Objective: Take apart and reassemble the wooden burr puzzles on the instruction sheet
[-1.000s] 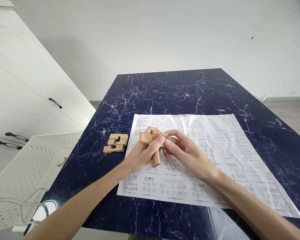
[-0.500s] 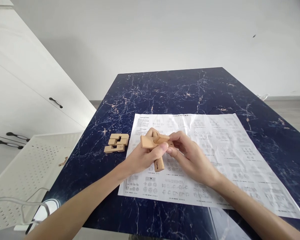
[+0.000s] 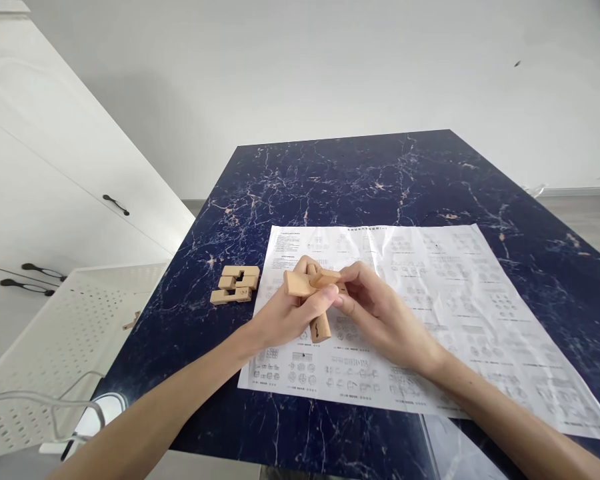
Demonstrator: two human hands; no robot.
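Several light wooden puzzle pieces (image 3: 321,328) cross one another between my hands, above the printed sheet. My left hand (image 3: 296,310) is closed round them, its thumb pressed along the front. One piece sticks out toward me and bears a dark mark on its end; another points up to the left. The fingertips of my right hand (image 3: 367,300) pinch the right-hand end of this wooden cluster. My fingers hide the joint where the pieces meet. Left of the sheet, notched wooden puzzle pieces (image 3: 240,272) lie side by side on the table, one with a written mark.
A large creased paper sheet (image 3: 460,333) with printed diagrams covers much of the dark blue marbled table (image 3: 320,180). At the left are a white perforated basket (image 3: 20,373), a white cable (image 3: 45,403) and a white cabinet (image 3: 70,167) with black handles.
The held wooden pieces have turned a little, so more of the right-hand piece and the marked end show. My right fingers have shifted up onto the right end. The loose pieces stay put.
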